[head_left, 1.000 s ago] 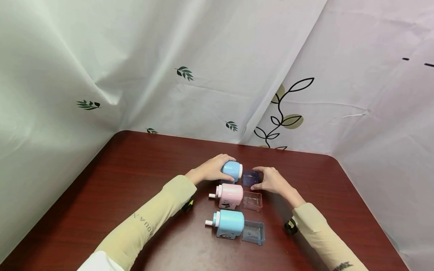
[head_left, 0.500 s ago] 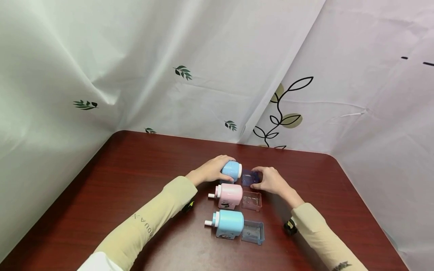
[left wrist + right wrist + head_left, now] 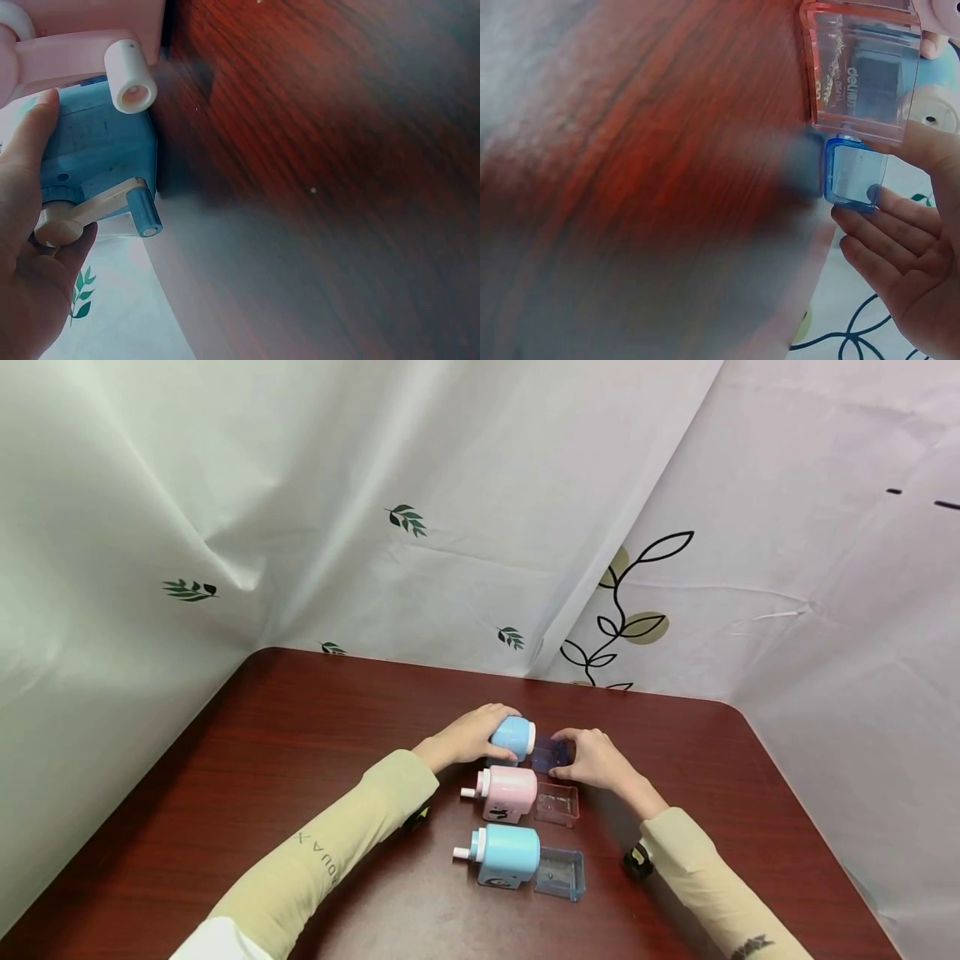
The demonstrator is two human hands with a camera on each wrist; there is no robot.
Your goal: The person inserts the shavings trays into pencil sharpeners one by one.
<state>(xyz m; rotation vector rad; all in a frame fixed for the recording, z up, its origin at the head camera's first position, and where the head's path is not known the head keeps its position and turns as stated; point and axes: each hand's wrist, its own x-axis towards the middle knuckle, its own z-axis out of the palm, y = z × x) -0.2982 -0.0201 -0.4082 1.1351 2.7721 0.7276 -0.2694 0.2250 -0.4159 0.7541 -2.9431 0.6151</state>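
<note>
My left hand [image 3: 471,737] grips the far blue pencil sharpener [image 3: 512,737] from behind and above. In the left wrist view, thumb and fingers lie round the blue body [image 3: 105,135], whose crank handle [image 3: 144,212] points toward the table. My right hand [image 3: 597,762] pinches the sharpener's clear blue-purple shavings drawer [image 3: 546,757] between thumb and fingertips, close to the sharpener's right side. The right wrist view shows that drawer [image 3: 855,174] by its open-topped end, fingertips at its lower edge and the thumb partly hidden behind a pink drawer [image 3: 862,71].
Nearer on the table [image 3: 360,893] stand a pink sharpener [image 3: 513,789] and a light blue sharpener [image 3: 510,852], each with its clear drawer, one pinkish and one bluish drawer [image 3: 559,872], lying to its right. A white patterned curtain [image 3: 450,593] hangs behind the table.
My right hand has shifted slightly left with the drawer, bringing it closer to the far sharpener. My left hand keeps its grip, almost unmoved.
</note>
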